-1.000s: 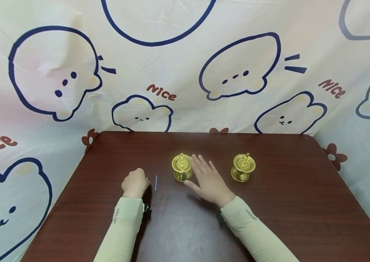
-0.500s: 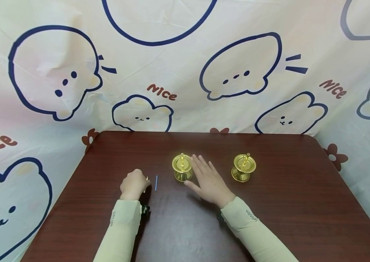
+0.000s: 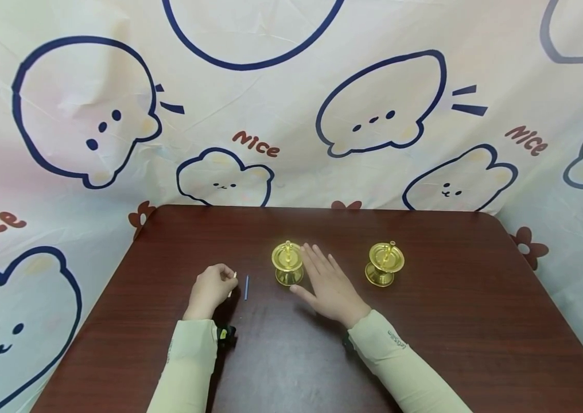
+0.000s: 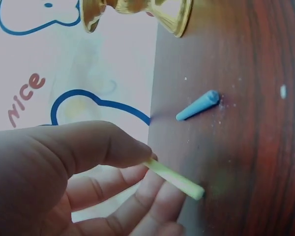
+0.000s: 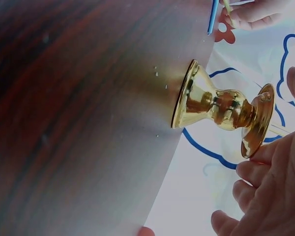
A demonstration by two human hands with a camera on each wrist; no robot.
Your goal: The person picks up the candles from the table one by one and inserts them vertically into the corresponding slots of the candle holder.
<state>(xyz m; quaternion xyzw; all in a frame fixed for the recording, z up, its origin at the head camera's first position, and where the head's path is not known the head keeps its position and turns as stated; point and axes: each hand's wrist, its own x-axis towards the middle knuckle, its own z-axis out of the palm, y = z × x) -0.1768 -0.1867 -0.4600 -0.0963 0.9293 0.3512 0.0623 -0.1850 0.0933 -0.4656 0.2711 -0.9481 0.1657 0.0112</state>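
Note:
My left hand [image 3: 210,289] pinches a pale yellow-green chalk stick [image 4: 177,180] between thumb and fingertips. One end of the chalk points down close over the table. A blue chalk stick [image 4: 199,104] lies on the table just right of that hand. Beyond it stands a gold-coloured oil lamp [image 3: 287,261], a dish on a waisted foot with a small knobbed stem. My right hand [image 3: 330,289] is held flat beside this lamp, fingers straight. In the right wrist view its fingertips are right at the dish rim [image 5: 258,120].
A second, matching oil lamp [image 3: 384,264] stands to the right of my right hand. Small pale crumbs [image 5: 156,73] are scattered on the dark wooden table [image 3: 457,321]. A cartoon-printed cloth [image 3: 291,103] hangs behind the table and along its sides.
My left hand has drawn slightly back and turned, its fingers lifting so that more of the yellow-green chalk shows. The right hand, both lamps and the blue chalk have stayed in place.

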